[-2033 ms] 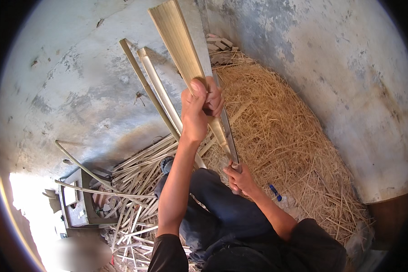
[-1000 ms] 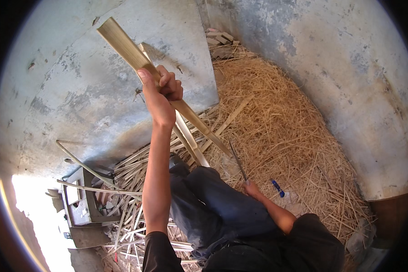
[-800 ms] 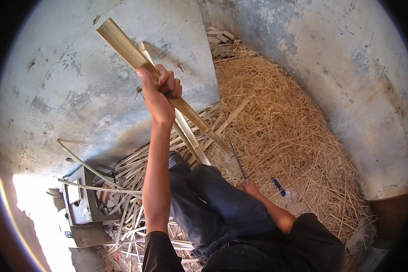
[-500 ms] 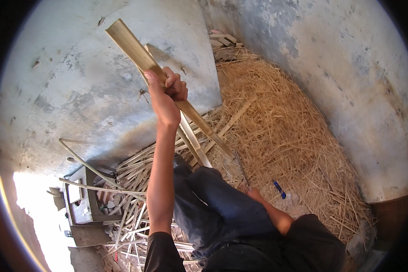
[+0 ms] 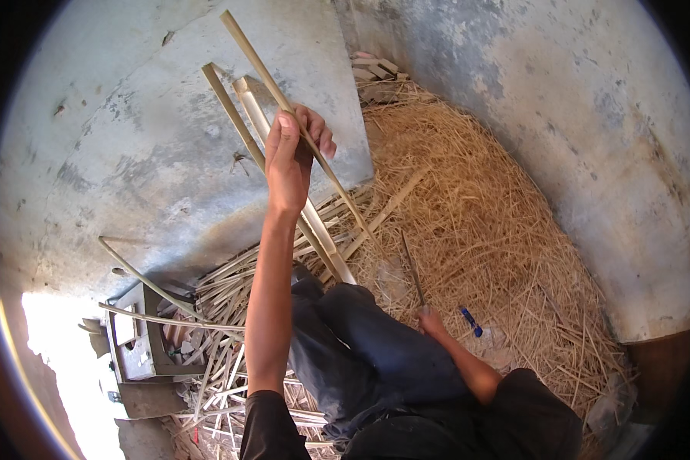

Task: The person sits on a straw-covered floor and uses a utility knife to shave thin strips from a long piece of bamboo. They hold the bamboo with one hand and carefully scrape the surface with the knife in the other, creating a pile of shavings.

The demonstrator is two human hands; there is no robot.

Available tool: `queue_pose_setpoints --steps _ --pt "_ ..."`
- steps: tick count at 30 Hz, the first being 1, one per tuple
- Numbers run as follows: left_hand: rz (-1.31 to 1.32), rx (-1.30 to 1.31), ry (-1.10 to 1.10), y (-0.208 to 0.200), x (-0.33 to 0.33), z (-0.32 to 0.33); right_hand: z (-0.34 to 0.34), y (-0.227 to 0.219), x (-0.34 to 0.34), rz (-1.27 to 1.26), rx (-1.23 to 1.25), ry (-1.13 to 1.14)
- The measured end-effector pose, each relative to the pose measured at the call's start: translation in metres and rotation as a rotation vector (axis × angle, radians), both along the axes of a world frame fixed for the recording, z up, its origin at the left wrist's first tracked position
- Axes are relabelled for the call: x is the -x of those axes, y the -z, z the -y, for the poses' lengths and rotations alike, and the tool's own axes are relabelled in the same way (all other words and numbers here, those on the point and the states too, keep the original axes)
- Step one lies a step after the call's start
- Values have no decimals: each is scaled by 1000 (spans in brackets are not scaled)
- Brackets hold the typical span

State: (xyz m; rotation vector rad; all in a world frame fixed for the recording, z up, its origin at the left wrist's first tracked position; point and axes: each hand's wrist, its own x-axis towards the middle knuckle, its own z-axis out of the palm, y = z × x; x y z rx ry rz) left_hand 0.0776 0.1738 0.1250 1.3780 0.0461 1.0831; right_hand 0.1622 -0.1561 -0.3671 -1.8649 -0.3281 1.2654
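Note:
Raised in front of the wall, my left hand (image 5: 290, 157) grips a long bamboo strip (image 5: 254, 58) between thumb and fingers. The strip shows its narrow edge and slants from the upper left down toward the middle. Behind my hand two more split bamboo lengths lean on the wall: a pale one (image 5: 320, 228) and a thinner, darker one (image 5: 230, 107). Lower down, beside my right knee, my right hand (image 5: 431, 320) is closed on the handle of a knife with a long narrow blade (image 5: 412, 267). The blade points up and stands apart from the strip.
A heap of fine tan shavings (image 5: 475, 184) covers the floor ahead and right. A small blue object (image 5: 471, 320) lies right of my right hand. Split strips (image 5: 226, 280) pile up at left beside a box-like frame (image 5: 155, 366). Grey walls (image 5: 146, 146) close in left and right.
The bamboo strip has turned in my left hand from its broad face to its narrow edge, and its top has risen. The knife has come away from the strip's lower end.

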Motion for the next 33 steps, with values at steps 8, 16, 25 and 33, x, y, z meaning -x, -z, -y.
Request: queue_pose_setpoints --steps 8,16,25,33 --pt "-50 -66 -61 1 -21 12 -64 -223 -4 -411 -593 179" --pt "-37 -78 -125 4 -44 37 -89 -283 25 -422 -767 103" --pt "-32 -70 -233 7 -42 43 -86 -296 12 -458 -674 72" --pt "7 -68 -210 6 -37 35 -96 -267 22 -645 -447 178"
